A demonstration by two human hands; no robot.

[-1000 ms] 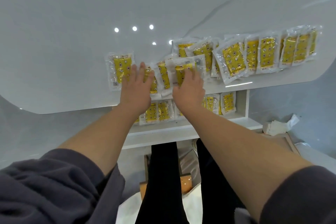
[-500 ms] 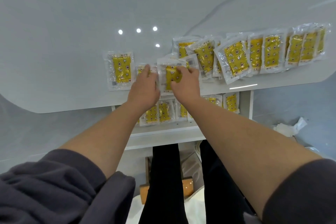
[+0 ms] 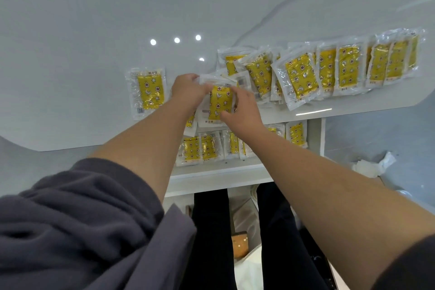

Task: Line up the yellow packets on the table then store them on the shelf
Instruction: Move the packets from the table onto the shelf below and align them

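at the left of the glossy white table (image 3: 70,59), one clear-wrapped yellow packet (image 3: 147,93) is laid flat, alone. just right of it, a small bunch of yellow packets (image 3: 220,106) is gripped by the left hand (image 3: 188,92) and the right hand (image 3: 244,113), with fingers curled round its edges. further right, an overlapping row of packets (image 3: 341,68) is only loosely aligned. on the white shelf (image 3: 211,170) below the table's near edge, some stored packets (image 3: 200,150) are stood. most of the storing is judged to remain.

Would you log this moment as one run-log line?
phase: lining up | left hand: holds yellow packet | right hand: holds yellow packet | shelf: stored packets
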